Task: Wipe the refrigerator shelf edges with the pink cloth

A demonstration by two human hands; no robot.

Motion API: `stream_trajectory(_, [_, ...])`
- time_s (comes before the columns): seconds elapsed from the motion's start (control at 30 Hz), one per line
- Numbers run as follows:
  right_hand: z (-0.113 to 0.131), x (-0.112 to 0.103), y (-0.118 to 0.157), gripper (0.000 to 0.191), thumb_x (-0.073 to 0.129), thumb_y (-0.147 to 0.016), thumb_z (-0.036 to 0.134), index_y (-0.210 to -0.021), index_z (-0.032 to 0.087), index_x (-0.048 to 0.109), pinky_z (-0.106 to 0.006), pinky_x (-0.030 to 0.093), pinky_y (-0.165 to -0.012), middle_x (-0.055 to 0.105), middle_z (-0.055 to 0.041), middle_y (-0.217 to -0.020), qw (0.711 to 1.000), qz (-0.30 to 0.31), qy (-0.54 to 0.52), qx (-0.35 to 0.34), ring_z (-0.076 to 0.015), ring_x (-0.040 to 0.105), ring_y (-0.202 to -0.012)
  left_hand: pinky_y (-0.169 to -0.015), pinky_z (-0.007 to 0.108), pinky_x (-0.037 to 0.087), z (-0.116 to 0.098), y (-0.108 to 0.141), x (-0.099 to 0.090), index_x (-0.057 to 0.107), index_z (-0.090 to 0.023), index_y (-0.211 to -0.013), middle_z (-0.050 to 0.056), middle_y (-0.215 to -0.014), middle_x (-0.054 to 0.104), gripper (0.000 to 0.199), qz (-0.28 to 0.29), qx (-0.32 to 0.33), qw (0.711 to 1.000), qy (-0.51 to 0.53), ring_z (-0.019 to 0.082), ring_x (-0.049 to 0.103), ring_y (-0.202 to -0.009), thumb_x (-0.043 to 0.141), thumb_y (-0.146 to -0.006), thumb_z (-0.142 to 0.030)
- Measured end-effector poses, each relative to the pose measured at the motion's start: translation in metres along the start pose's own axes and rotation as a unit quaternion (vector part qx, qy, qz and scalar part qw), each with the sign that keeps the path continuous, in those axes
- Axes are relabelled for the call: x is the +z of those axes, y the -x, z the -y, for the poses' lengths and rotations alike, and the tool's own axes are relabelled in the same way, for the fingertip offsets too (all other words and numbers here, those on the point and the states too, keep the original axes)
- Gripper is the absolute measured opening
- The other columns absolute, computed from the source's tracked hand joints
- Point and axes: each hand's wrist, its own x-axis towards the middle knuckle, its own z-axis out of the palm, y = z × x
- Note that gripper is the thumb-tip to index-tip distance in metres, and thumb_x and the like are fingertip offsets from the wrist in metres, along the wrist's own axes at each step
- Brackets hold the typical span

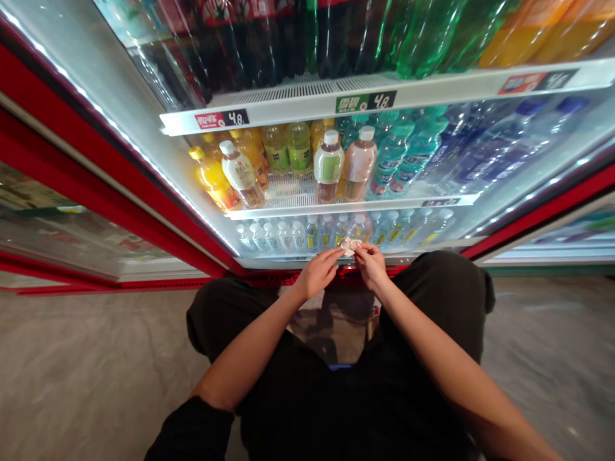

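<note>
A small crumpled whitish piece (349, 246), like tissue or thin cloth, is held up before the lowest shelf of a drinks fridge. My right hand (372, 264) pinches its right side between thumb and fingers. From the left, my left hand (318, 274) has its fingers closed together at the piece's edge. Just behind both hands stand small clear bottles (327, 232) with yellow labels. Higher, on the middle shelf, are a white-capped bottle with a green label (328, 168) and one with a pinkish label (359, 163).
The fridge's red frame (158, 224) runs down the left side. A shelf edge (288, 110) with price tags crosses above. Teal bottles (408, 157) and orange juice bottles (211, 176) fill parts of the middle shelf. Grey floor (96, 358) lies around my bent knees.
</note>
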Motion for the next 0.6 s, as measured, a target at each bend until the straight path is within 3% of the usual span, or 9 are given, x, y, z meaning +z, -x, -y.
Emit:
stream_trajectory(0.2, [0.002, 0.011, 0.014, 0.042, 0.103, -0.057, 0.032, -0.081, 0.025, 0.07, -0.025, 0.068, -0.069, 0.079, 0.0028, -0.076, 0.997, 0.048, -0.01, 0.063, -0.0132, 0.075, -0.067, -0.128, 0.046, 0.048, -0.001, 0.0, 0.003, 0.038, -0.031, -0.168, 0.011, -0.167, 0.052, 0.065, 0.014, 0.001, 0.999, -0.035, 0.026, 0.053, -0.154, 0.052, -0.105, -0.018])
stream_trajectory(0.37, [0.007, 0.014, 0.021, 0.036, 0.1, -0.065, 0.032, -0.09, 0.024, 0.074, -0.032, 0.072, -0.076, 0.082, -0.0017, -0.086, 0.992, 0.079, -0.007, 0.097, -0.0185, 0.079, -0.079, -0.123, 0.048, 0.052, 0.0, -0.006, 0.005, 0.042, -0.026, -0.166, 0.014, -0.166, 0.053, 0.065, 0.007, 0.002, 0.996, -0.089, 0.031, 0.055, -0.151, 0.057, -0.103, -0.017])
stream_trajectory(0.5, [0.012, 0.014, 0.027, 0.031, 0.094, -0.075, 0.041, -0.092, 0.023, 0.075, -0.033, 0.071, -0.084, 0.082, -0.004, -0.09, 0.99, 0.095, -0.008, 0.102, -0.02, 0.08, -0.086, -0.122, 0.045, 0.053, 0.002, -0.009, 0.007, 0.044, -0.026, -0.164, 0.012, -0.165, 0.056, 0.067, 0.013, 0.015, 0.991, -0.133, 0.028, 0.055, -0.151, 0.056, -0.1, -0.009])
stream_trajectory(0.6, [0.015, 0.013, 0.031, 0.035, 0.097, -0.071, 0.041, -0.094, 0.024, 0.076, -0.032, 0.07, -0.088, 0.083, -0.0039, -0.097, 0.99, 0.104, -0.011, 0.093, -0.0201, 0.08, -0.095, -0.121, 0.043, 0.053, 0.001, -0.008, 0.01, 0.047, -0.025, -0.162, 0.011, -0.166, 0.057, 0.066, 0.022, 0.018, 0.985, -0.167, 0.026, 0.054, -0.153, 0.054, -0.099, -0.006])
